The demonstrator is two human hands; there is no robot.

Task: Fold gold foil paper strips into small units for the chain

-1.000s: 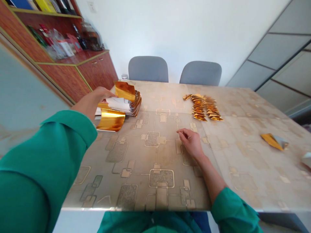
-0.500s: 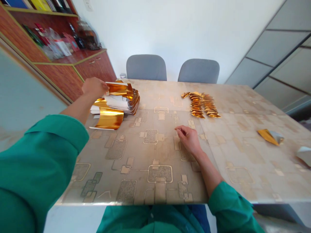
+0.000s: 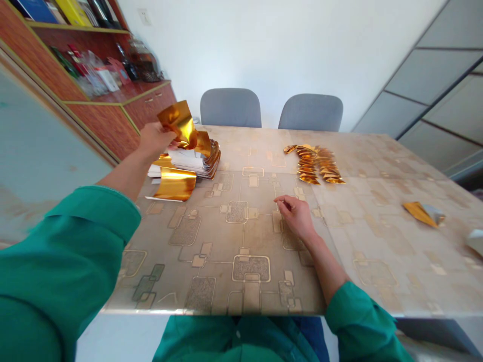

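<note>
My left hand [image 3: 155,138] is closed on a sheet of gold foil paper [image 3: 180,124], lifted above the stack at the table's far left. Beneath it lies the stack of foil paper [image 3: 184,162], white and gold edges showing, with a curled gold sheet [image 3: 175,184] at its near side. My right hand [image 3: 296,213] rests on the patterned tablecloth [image 3: 211,229] near the middle, thumb and forefinger pinched together, and I see nothing between them. Beyond it sit two rows of folded gold foil pieces [image 3: 315,163], with the hand apart from them.
A single folded gold piece [image 3: 422,213] lies on the right side of the table, and a white object [image 3: 476,240] is at the right edge. Two grey chairs [image 3: 231,106] stand against the far side. A wooden cabinet [image 3: 149,100] with bottles and bags is at the left.
My left hand has raised a gold foil sheet off the stack, and the sheet now stands up above the hand. The right hand keeps its place and pinch. The view has shifted slightly.
</note>
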